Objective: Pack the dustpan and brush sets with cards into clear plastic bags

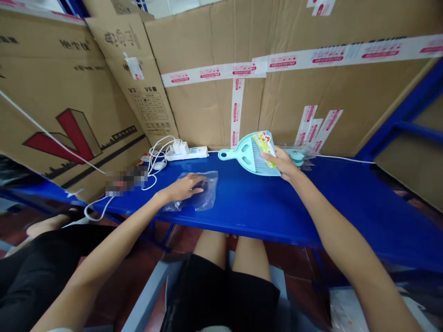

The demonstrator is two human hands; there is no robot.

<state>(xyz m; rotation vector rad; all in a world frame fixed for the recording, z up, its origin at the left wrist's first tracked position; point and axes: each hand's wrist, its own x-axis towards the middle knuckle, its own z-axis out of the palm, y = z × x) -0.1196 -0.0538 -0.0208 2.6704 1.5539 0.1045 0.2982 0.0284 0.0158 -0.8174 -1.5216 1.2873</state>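
Both forearms extend from the near edge over the blue tabletop (249,203). Left hand (185,186) lies palm down, fingers loosely spread, on a clear plastic bag (202,196) that rests flat near the middle of the near edge; whether it grips the bag or only presses on it cannot be determined. Right hand (282,163) is closed around the wide end of a light-blue dustpan set (254,154), thumb on top of the coloured label. Dustpan set is held just above the tabletop toward the far edge. Its long axis runs roughly parallel to the far edge, and the handle points left toward a white power strip (188,152). More light-blue packaged items (301,154) lie just beyond the right hand at the far edge. White cables (157,154) are coiled near the far left corner. Cardboard boxes (294,101) stand behind the far edge.
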